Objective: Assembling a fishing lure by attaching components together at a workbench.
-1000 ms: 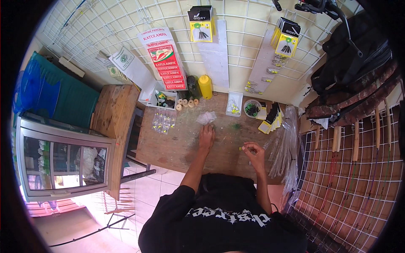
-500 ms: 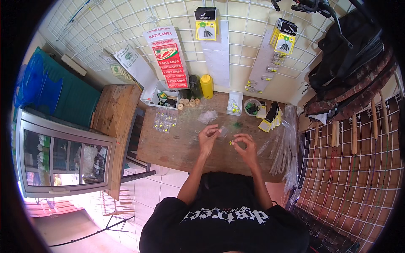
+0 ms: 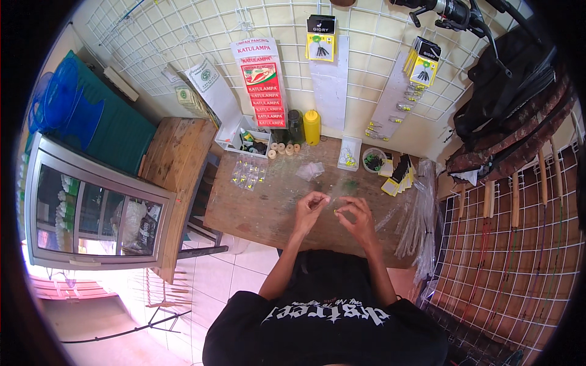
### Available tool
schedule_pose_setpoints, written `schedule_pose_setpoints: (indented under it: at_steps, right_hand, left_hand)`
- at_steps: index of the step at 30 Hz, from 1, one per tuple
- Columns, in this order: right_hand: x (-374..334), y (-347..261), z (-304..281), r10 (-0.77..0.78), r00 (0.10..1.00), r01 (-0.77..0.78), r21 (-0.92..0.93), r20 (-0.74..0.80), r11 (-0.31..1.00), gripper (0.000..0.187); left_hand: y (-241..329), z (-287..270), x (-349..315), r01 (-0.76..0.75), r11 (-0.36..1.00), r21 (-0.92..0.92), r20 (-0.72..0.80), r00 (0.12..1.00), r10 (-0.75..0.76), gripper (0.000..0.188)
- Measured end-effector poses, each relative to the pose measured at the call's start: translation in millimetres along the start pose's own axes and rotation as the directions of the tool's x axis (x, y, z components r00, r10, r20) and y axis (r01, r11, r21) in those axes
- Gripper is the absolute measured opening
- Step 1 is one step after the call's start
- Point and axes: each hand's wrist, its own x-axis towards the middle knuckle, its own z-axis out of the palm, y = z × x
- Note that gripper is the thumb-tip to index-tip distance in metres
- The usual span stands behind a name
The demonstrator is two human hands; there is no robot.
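Observation:
Over the front half of the wooden table [image 3: 268,210], both my hands are raised close together. My left hand [image 3: 310,211] pinches a small clear plastic bag [image 3: 332,193] at its fingertips; the bag is faint and hard to make out. Between thumb and forefinger my right hand [image 3: 357,219] holds a small yellow-headed fishing hook [image 3: 336,211], just beside the bag. Beyond the hands lies a pile of clear bags [image 3: 310,171]. Several filled bags with yellow-headed hooks [image 3: 248,173] are laid out at the left. A white box [image 3: 349,152] holds more such hooks.
A round tub [image 3: 373,160] of dark and green pieces and fanned black-and-yellow cards [image 3: 400,177] stand at the right, near long clear plastic strips [image 3: 416,213]. Wooden spools [image 3: 282,149], a yellow bottle [image 3: 312,128] and a white tray [image 3: 244,143] line the back.
My hands have come closer together, the right one bringing the hook beside the bag. The view has shifted, so the table's things sit farther right in it.

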Motion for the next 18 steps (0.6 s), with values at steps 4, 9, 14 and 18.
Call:
schedule_pose_setpoints:
  at_steps: [4,9,14,18]
  right_hand:
    - [-12.2,-4.7,8.3,-0.117,0.99,0.117,-0.006,0.077,0.993,0.018]
    - [-23.0,-0.1,17.7,-0.168,0.979,0.173,-0.028,0.114,0.985,0.019]
    - [-30.3,8.3,19.2,-0.193,0.969,0.209,-0.099,0.152,0.973,0.02]
    - [-32.1,6.1,16.3,-0.218,0.965,0.236,-0.119,0.145,0.964,0.019]
  left_hand:
    - [-10.6,1.0,-11.4,0.042,0.998,-0.051,0.016,0.999,-0.041,0.006]
    - [-21.5,1.7,-24.9,0.091,0.986,-0.137,0.036,0.996,-0.087,0.005]
    - [-13.9,1.6,-33.2,0.119,0.981,-0.156,0.023,0.993,-0.117,0.007]
    - [-8.1,-2.9,-37.3,0.111,0.987,-0.118,0.003,0.994,-0.112,0.008]
